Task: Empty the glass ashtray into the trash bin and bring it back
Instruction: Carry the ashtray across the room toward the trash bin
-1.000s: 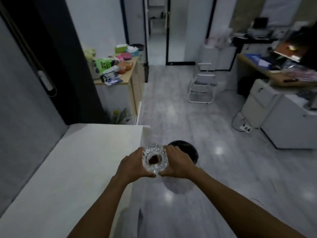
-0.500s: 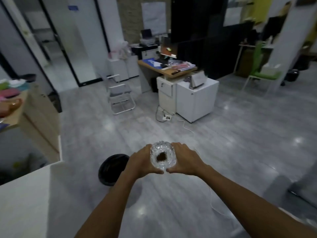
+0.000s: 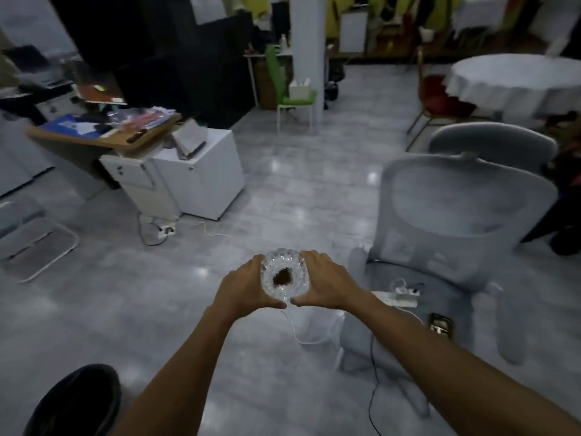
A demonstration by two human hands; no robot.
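I hold a cut-glass ashtray [image 3: 284,275] level over the grey floor, with a dark brown clump of ash in its middle. My left hand [image 3: 243,286] grips its left side and my right hand [image 3: 323,283] grips its right side, thumbs nearly meeting below it. The black round trash bin [image 3: 75,402] stands on the floor at the bottom left, beside my left forearm and well behind the ashtray.
A grey plastic chair [image 3: 452,209] stands close on the right, with a power strip [image 3: 397,298], cables and a phone [image 3: 441,324] on its seat. A white cabinet [image 3: 204,174] and cluttered desk [image 3: 103,133] stand at left. A folded white rack [image 3: 34,240] lies far left.
My view has swung to the right: the white counter has left the frame and the trash bin has slid to the bottom left. Both hands keep the same grip on the ashtray.
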